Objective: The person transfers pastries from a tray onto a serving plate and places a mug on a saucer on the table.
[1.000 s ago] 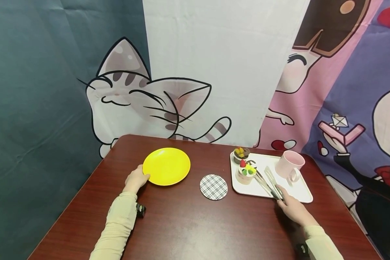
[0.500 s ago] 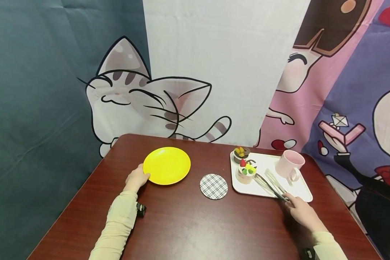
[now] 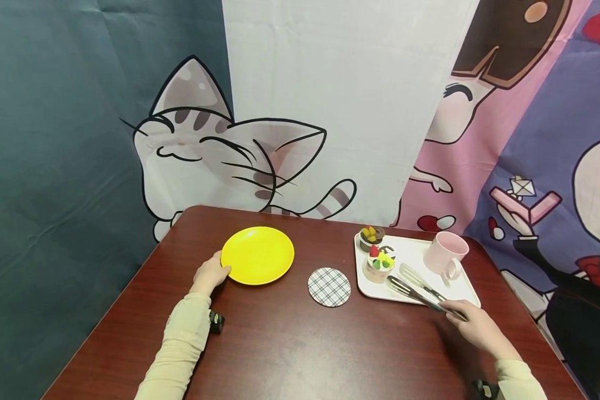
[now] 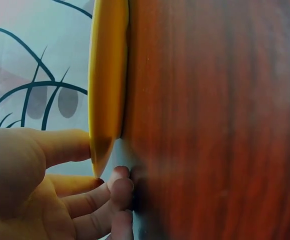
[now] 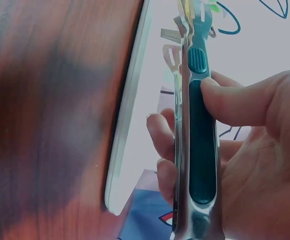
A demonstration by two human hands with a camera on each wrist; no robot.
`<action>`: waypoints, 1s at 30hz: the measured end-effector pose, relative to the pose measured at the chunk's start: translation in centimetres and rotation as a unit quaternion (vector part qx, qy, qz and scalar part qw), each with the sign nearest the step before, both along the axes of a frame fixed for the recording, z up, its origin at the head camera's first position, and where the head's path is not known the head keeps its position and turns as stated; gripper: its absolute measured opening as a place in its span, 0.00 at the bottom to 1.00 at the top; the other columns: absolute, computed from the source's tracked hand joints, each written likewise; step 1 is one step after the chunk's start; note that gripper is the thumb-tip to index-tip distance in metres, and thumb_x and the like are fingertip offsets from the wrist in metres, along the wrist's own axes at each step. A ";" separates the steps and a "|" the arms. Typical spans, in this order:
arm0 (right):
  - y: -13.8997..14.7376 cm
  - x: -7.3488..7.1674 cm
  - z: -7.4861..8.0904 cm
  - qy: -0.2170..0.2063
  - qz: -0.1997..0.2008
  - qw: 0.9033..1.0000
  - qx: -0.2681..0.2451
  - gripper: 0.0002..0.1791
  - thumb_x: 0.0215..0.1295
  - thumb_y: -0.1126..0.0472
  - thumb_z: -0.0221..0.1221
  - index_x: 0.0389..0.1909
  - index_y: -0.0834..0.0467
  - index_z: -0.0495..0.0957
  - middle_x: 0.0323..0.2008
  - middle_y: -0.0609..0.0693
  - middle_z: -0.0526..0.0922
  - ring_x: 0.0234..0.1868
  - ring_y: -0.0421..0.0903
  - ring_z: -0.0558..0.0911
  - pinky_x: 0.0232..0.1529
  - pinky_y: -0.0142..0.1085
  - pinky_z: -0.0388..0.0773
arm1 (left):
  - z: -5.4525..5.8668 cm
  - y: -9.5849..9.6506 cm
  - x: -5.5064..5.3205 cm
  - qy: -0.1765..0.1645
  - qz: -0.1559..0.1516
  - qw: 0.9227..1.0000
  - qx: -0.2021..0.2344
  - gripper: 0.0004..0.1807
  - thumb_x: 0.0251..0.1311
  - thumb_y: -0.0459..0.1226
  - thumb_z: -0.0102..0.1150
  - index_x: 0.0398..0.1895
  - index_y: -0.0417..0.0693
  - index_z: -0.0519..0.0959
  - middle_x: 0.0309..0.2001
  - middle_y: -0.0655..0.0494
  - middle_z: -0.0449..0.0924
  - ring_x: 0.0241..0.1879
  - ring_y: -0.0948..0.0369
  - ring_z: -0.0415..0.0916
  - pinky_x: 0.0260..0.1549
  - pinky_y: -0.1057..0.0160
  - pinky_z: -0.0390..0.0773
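My left hand (image 3: 210, 273) pinches the near-left rim of a round yellow plate (image 3: 257, 255). In the left wrist view the thumb (image 4: 67, 146) presses on one face of the plate (image 4: 106, 65), and the other fingers curl at its underside. My right hand (image 3: 480, 328) grips metal tongs (image 3: 422, 296) by the handle, their ends over the white tray (image 3: 467, 291). Seen from the right wrist, the thumb (image 5: 235, 102) lies along the dark green grip of the tongs (image 5: 203, 145). Close to the tong ends stands a fruit-topped dessert cup (image 3: 379, 265).
A second dessert cup (image 3: 370, 238) and a pink mug (image 3: 446, 254) share the tray. Between plate and tray lies a round checked coaster (image 3: 329, 287). All of it is on a brown wooden table (image 3: 290, 344), with a printed cloth (image 3: 300, 100) behind.
My right hand has shifted right and toward me with the tongs, which now stick out further past the tray's near edge. The left hand and plate have stayed put.
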State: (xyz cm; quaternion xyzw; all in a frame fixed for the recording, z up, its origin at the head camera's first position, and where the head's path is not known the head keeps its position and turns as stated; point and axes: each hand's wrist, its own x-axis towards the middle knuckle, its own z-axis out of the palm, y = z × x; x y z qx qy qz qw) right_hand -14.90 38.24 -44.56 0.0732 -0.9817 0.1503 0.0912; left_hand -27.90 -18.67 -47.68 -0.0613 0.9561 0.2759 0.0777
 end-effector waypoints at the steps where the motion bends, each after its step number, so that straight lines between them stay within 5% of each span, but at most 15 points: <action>1: -0.2 -0.1 0.0 0.011 0.002 1.000 0.000 0.12 0.47 0.65 0.62 0.36 0.55 0.81 0.38 0.53 0.82 0.41 0.54 0.78 0.42 0.47 0.72 | 0.0 0.0 0.0 -0.001 0.000 1.000 -0.001 0.33 0.58 0.42 0.45 0.66 0.41 0.53 0.58 0.36 0.66 0.49 0.40 0.69 0.44 0.44 0.69; 7: -0.9 -1.4 0.0 0.057 0.034 0.998 -0.011 0.12 0.44 0.68 0.63 0.34 0.56 0.82 0.38 0.54 0.80 0.40 0.53 0.77 0.40 0.36 0.68 | 0.4 -0.1 0.1 0.001 -0.002 1.000 0.002 0.33 0.58 0.42 0.45 0.66 0.40 0.53 0.59 0.36 0.65 0.50 0.40 0.69 0.46 0.44 0.68; 14: -1.6 -2.4 0.3 0.035 0.051 0.998 -0.025 0.13 0.46 0.70 0.60 0.36 0.60 0.81 0.44 0.67 0.77 0.46 0.65 0.75 0.44 0.54 0.68 | 0.3 -0.1 0.1 -0.006 -0.003 1.000 0.014 0.33 0.59 0.42 0.45 0.67 0.40 0.52 0.61 0.37 0.63 0.53 0.39 0.66 0.49 0.43 0.66; 23: -2.6 -3.3 0.7 0.038 0.063 0.997 -0.009 0.12 0.46 0.69 0.61 0.35 0.57 0.82 0.39 0.56 0.82 0.41 0.56 0.79 0.42 0.44 0.72 | 0.1 -0.2 0.0 -0.013 -0.002 1.000 0.018 0.34 0.59 0.42 0.45 0.67 0.40 0.51 0.62 0.37 0.61 0.55 0.39 0.64 0.51 0.43 0.65; 30: -3.2 -4.1 0.9 0.017 0.071 0.997 -0.010 0.13 0.47 0.70 0.60 0.37 0.58 0.82 0.38 0.56 0.83 0.41 0.56 0.80 0.42 0.48 0.73 | 0.1 -0.2 -0.1 -0.012 -0.004 1.000 0.015 0.34 0.59 0.42 0.44 0.67 0.40 0.51 0.62 0.37 0.61 0.55 0.39 0.65 0.51 0.43 0.65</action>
